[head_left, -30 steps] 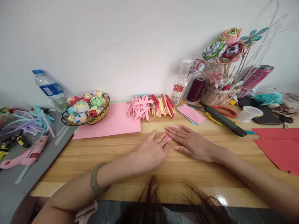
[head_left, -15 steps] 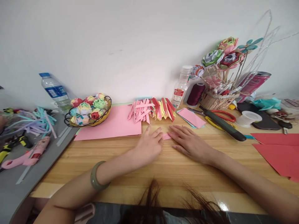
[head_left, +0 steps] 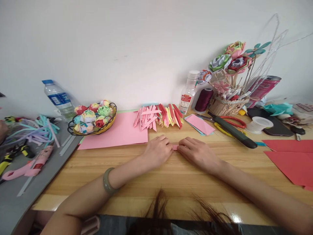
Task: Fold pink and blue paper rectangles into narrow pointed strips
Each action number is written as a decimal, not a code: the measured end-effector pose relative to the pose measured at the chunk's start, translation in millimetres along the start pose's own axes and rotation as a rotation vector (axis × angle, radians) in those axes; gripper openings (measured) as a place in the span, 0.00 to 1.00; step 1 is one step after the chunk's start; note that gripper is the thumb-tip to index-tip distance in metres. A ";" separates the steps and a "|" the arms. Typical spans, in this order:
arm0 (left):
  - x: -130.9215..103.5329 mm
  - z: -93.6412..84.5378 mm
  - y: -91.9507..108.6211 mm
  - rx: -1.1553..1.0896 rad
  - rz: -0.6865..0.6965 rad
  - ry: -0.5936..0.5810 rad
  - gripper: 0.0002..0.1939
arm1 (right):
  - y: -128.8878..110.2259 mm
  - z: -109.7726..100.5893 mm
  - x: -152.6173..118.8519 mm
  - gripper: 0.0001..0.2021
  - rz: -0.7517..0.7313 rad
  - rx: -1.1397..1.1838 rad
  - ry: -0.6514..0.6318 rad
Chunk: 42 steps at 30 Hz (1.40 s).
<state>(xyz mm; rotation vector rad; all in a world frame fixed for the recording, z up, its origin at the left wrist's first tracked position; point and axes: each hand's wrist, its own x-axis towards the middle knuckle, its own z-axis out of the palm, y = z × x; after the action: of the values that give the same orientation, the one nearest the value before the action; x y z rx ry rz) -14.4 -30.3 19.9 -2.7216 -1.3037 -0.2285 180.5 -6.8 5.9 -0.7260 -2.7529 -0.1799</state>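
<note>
A small folded strip of pink paper [head_left: 174, 147] lies on the wooden table between my two hands. My left hand [head_left: 159, 150] has its fingers curled in and grips the strip's left end. At the other end, my right hand [head_left: 197, 151] is bent over the paper with fingers closed on it. Most of the strip is hidden under the fingers. Just beyond my hands sits a pile of folded pink, red and yellow paper pieces [head_left: 157, 117]. Pink and blue paper rectangles [head_left: 200, 124] are stacked to its right.
A basket of paper flowers [head_left: 97, 131] rests on large pink sheets [head_left: 122, 130]. Scissors [head_left: 204, 117], a green-handled cutter [head_left: 234, 132], a thread spool [head_left: 204, 100] and red paper [head_left: 290, 163] are at right. A glue gun [head_left: 36, 163] and bottle [head_left: 58, 99] stand left.
My fingers, stretched flatter before, are now curled in on the ends of the pink strip. Both hands have come slightly nearer to me.
</note>
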 end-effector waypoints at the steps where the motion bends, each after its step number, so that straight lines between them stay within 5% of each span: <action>1: 0.8 0.4 -0.5 -0.023 -0.011 0.008 0.16 | -0.1 1.0 0.3 0.14 0.035 0.031 0.001; 9: 7.8 6.2 -8.9 -0.297 -0.277 -0.011 0.09 | 5.9 8.5 5.6 0.09 0.314 0.265 -0.014; 17: 9.4 10.8 -9.4 -0.341 -0.431 0.010 0.06 | 10.9 10.3 7.9 0.06 0.360 0.207 -0.018; 32: 2.5 20.1 -20.9 -0.357 -0.442 0.025 0.03 | 39.7 9.9 -11.8 0.07 0.417 0.349 -0.014; 37: 3.6 19.0 -15.3 -0.390 -0.414 0.031 0.03 | 28.3 7.6 -2.2 0.08 0.427 0.438 0.064; 42: 3.6 15.0 -5.2 -0.376 -0.305 0.084 0.07 | 13.6 4.9 4.9 0.07 0.320 0.340 0.005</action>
<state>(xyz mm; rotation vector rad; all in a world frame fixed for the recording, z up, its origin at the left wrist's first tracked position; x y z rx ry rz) -14.9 -21.8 6.0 -2.7413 -1.8075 -0.6718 182.0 8.2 3.3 -1.0431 -2.5203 0.3432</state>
